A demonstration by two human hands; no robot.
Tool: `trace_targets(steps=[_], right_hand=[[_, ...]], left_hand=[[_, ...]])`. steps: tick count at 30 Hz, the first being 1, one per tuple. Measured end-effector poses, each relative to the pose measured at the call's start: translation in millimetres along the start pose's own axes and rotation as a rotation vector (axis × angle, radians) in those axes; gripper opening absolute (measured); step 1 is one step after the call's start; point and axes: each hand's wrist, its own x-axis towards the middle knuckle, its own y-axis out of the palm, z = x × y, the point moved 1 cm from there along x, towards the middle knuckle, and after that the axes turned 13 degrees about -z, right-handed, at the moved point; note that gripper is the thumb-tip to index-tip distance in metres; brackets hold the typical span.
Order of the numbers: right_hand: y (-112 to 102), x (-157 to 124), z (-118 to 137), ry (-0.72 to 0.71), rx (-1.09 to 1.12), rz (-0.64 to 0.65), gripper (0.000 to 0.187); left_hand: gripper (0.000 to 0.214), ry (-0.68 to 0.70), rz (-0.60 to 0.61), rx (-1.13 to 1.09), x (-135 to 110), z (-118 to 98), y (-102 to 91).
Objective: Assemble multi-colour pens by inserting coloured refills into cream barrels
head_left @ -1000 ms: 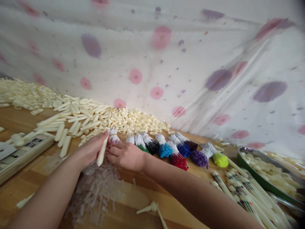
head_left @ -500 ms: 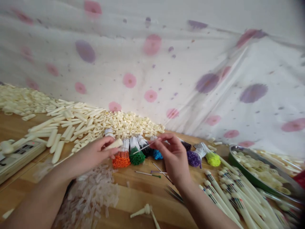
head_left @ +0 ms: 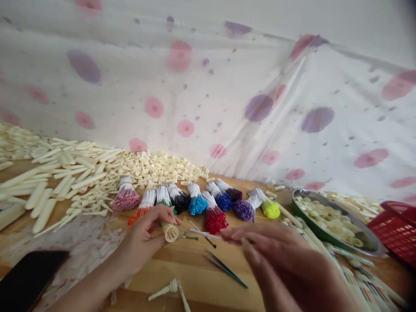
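Note:
My left hand point(head_left: 146, 232) is closed on a cream pen barrel point(head_left: 170, 232), its open end turned toward me. My right hand point(head_left: 279, 255) is blurred by motion, with its fingers pinched on a thin pen refill point(head_left: 203, 234) that points left at the barrel's opening. Just behind the hands stand bundles of refills by colour: pink point(head_left: 125, 197), orange point(head_left: 141, 208), green point(head_left: 162, 197), black point(head_left: 178, 199), light blue point(head_left: 196, 203), red point(head_left: 214, 216), dark blue point(head_left: 222, 198), purple point(head_left: 243, 209) and yellow-green point(head_left: 269, 208). A few loose refills point(head_left: 224, 268) lie on the wooden table point(head_left: 195, 277).
Cream barrels point(head_left: 48, 182) and small cream caps point(head_left: 162, 167) are heaped at the back left. A metal tray point(head_left: 370, 247) of cream parts and a red basket point(head_left: 399, 229) sit at the right, with assembled pens point(head_left: 364, 281) in front. A dark phone point(head_left: 26, 277) and clear small parts point(head_left: 87, 242) lie left. Spotted cloth point(head_left: 227, 86) behind.
The view has swung right and down. My right hand took a refill from the bundles and drew it toward me. My left hand turned the barrel's open end toward the refill.

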Motion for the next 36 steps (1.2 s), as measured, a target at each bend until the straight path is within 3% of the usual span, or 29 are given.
trace_targets(steps=[4, 8, 13, 19, 23, 27, 32, 36], right_hand=[[12, -10, 0, -0.071, -0.066, 0.156, 0.033], [28, -18, -5, -0.151, -0.029, 0.135, 0.035], [34, -16, -3, -0.245, -0.089, 0.254, 0.044], [36, -23, -9, -0.243, -0.115, 0.243, 0.041], [41, -25, -13, -0.246, -0.110, 0.236, 0.022], [45, -25, -23, -0.087, -0.158, 0.213, 0.004], [51, -31, -44, 0.338, -0.034, 0.343, 0.020], [53, -33, -55, 0.478, 0.008, 0.355, 0.023]], left_hand=[[0.022, 0.017, 0.008, -0.069, 1, -2, 3.2], [0.025, 0.045, 0.033, -0.121, 2, -3, 6.0], [0.019, 0.040, 0.059, -0.133, 1, -3, 6.3], [0.021, 0.032, 0.065, -0.127, -2, -3, 5.4], [0.019, -0.008, 0.039, -0.027, -3, -8, 6.5], [0.018, -0.116, -0.016, 0.125, -3, -14, 7.6], [0.023, -0.269, 0.035, 0.275, -3, -20, 9.7], [0.024, -0.338, 0.109, 0.292, -5, -20, 12.4]])
